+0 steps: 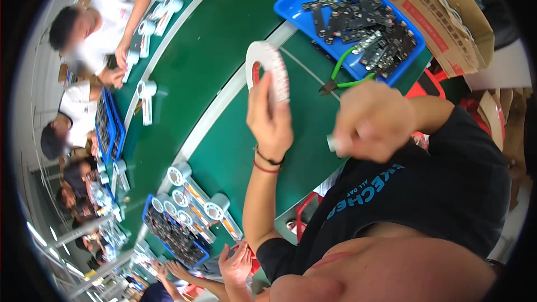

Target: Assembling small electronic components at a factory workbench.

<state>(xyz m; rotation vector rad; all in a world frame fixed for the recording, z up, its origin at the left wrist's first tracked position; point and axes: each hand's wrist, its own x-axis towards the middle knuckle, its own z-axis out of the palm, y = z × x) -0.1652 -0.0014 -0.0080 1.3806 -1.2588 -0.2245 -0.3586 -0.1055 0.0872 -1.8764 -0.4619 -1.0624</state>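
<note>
My left hand (269, 116) is closed round a roll of white tape (267, 56), held on edge above the green table. To the right my right hand (376, 120), smeared by motion, is curled with its fingers together. A small white piece (331, 144), seemingly tape, sticks out from its fingertips. Just beyond that hand, green-handled cutting pliers (329, 87) lie partly over the rim of a blue tray (285, 4). Inside the tray is a heap of black circuit board pieces (363, 17).
A cardboard box (433, 28) stands behind the tray. Grey-white devices with round heads (216, 208) lie to the left, beside another blue tray (206, 258) of dark parts. A nearby person's hand (238, 265) is at the lower edge. Other people sit across the green table (193, 56).
</note>
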